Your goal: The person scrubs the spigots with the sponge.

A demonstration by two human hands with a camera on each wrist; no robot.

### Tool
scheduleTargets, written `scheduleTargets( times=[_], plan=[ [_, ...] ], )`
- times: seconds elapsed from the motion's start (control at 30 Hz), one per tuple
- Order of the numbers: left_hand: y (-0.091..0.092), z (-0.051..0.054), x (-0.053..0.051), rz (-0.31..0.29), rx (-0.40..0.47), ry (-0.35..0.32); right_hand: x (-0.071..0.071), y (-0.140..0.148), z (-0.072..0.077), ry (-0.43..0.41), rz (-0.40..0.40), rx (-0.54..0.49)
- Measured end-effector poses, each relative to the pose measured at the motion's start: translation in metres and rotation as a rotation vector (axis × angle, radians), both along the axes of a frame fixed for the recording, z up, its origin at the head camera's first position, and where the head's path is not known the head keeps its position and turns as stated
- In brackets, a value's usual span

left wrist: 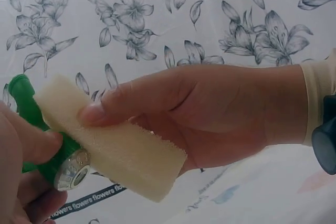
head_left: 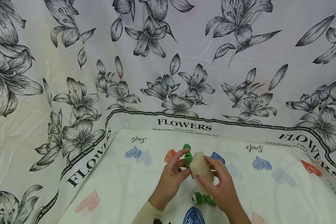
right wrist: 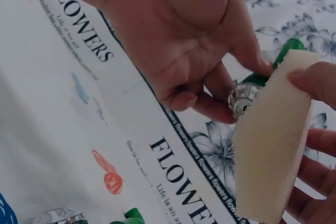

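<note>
My left hand (head_left: 169, 180) pinches a green tap-like fitting (head_left: 188, 157) with a silver faceted end, seen closer in the left wrist view. A cream sponge block (head_left: 200, 169) is in my right hand (head_left: 224, 189), thumb on its near face and fingers behind. In the left wrist view the sponge (left wrist: 126, 150) lies against the green fitting (left wrist: 63, 153). From the right wrist, the sponge (right wrist: 270, 140) hides part of that fitting. A second green fitting (head_left: 207, 199) with a silver end lies on the cloth below the hands, partly covered by my right hand.
A white cloth (head_left: 114, 193) printed with hearts covers the work surface. Behind and to the left rises a curtain-like sheet (head_left: 184, 93) with black flower prints and a lettered border.
</note>
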State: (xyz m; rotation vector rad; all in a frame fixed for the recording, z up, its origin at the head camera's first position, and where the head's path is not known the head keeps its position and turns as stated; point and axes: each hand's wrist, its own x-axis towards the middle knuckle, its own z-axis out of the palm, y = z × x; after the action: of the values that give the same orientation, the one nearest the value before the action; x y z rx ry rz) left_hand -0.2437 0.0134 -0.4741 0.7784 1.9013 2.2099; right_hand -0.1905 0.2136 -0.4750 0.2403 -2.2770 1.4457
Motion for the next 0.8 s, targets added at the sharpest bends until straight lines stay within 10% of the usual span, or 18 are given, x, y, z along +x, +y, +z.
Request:
scheduleTargets(
  times=[0.27, 0.63, 0.8],
  plan=[
    [0.0045, -0.0010, 0.0012, -0.033, 0.054, 0.014, -0.0032, 0.0020, -0.0015, -0.046, -0.031, -0.030],
    [-0.0024, -0.0002, -0.0046, 0.166, 0.060, -0.066, -0.0002, 0.0001, -0.0019, 0.006, 0.079, 0.034],
    [-0.0034, 0.0004, -0.0067, 0.150, 0.134, -0.080, 0.0008, -0.0034, -0.0011, 0.067, 0.077, -0.010]
  ],
)
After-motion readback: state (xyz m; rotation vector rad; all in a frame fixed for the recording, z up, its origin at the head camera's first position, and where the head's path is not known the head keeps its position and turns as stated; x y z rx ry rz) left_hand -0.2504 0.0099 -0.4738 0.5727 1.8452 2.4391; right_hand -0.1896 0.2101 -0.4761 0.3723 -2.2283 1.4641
